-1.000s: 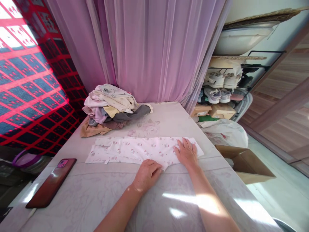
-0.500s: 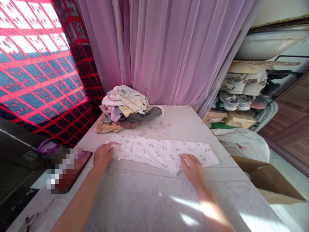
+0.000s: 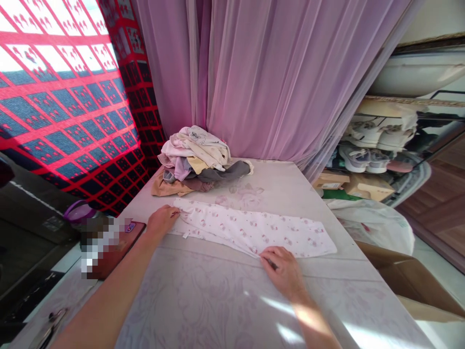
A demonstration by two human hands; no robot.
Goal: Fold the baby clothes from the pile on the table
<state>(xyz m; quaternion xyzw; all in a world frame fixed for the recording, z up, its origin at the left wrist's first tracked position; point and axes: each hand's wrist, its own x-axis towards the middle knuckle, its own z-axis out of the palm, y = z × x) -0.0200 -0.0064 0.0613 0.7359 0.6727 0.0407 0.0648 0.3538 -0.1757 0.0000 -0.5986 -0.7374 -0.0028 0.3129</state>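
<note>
White printed pants [image 3: 232, 225] with small pink and grey figures lie flat across the table, folded lengthwise. My left hand [image 3: 162, 222] is closed on the garment's left end, its fingertips pinching the edge; a small white tag shows just to the right of it. At the near edge of the cloth, right of the middle, my right hand [image 3: 281, 269] pinches the fabric between thumb and fingers. Beyond the pants, at the back left, rises a heap of crumpled clothes [image 3: 196, 155] in pink, white, yellow, grey and brown.
The pale flowered table cover [image 3: 203, 295] spreads under everything. A reddish phone [image 3: 119, 247], partly blurred out, lies at the left edge. Purple curtains [image 3: 254, 77] hang behind. To the right stand a shoe rack with sneakers [image 3: 358, 157] and an open cardboard box [image 3: 407, 276].
My right hand has moved left and nearer, closing on the pants' near edge, where a corner stuck out before. My left hand stays at the left end. The view has shifted slightly.
</note>
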